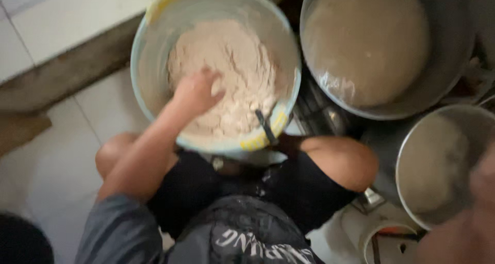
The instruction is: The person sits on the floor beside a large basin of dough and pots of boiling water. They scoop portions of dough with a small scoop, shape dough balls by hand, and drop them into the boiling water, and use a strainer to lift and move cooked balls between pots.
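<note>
Left hand [196, 92]: pressing down into the pale heap of flour [227, 73], fingers spread loosely, gripping nothing firm.
Right hand [482, 192]: blurring at the lower right edge; finger state cannot be told.
Round light-blue plastic bowl [138, 63]: sitting top centre between the squatting person's bare knees, likely kept close for easy reach.
Large grey metal pot [448, 52]: crowding the upper right, nearly touching the bowl's rim.
Smaller metal pan [412, 155]: filling the right side.
White tiled floor [62, 155]: giving open room at the left.
</note>
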Demonstrator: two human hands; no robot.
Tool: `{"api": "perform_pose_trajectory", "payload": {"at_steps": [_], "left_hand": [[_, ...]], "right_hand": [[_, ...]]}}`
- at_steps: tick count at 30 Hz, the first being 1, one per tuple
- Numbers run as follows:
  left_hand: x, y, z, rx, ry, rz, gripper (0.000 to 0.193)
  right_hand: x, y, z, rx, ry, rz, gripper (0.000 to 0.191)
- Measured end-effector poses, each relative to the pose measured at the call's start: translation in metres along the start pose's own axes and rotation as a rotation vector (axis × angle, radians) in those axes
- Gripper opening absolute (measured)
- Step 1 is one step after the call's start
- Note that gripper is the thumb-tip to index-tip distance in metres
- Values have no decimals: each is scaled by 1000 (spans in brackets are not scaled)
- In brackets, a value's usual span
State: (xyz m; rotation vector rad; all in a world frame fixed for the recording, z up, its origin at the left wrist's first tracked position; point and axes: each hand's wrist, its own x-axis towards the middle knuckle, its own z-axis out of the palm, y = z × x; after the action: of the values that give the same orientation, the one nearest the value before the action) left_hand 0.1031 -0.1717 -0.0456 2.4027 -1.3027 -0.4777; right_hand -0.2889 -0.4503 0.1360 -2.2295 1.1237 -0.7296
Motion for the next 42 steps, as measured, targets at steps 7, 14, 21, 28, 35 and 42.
{"api": "perform_pose_trajectory", "payload": {"at_steps": [7,14,21,28,35,42], "left_hand": [[1,-25,-2,76,-40,-38,50],[-53,-5,-3,-129,165,-6,39],[-63,12,19,-171,158,-60,42],[-9,-18,40,-216,126,-223,46],[-2,-33,76,-264,125,-325,52],[-26,-27,98,-264,337,-476,58]], "right_hand": [[19,-205,7,154,-712,-545,55],[-16,-277,1,-40,-852,-894,25],[-10,-176,53,202,-782,-429,26],[-36,-19,263,-346,-868,-393,34],[-44,-15,331,-550,-959,-434,32],[-56,-9,317,-431,-824,-219,38]]}}
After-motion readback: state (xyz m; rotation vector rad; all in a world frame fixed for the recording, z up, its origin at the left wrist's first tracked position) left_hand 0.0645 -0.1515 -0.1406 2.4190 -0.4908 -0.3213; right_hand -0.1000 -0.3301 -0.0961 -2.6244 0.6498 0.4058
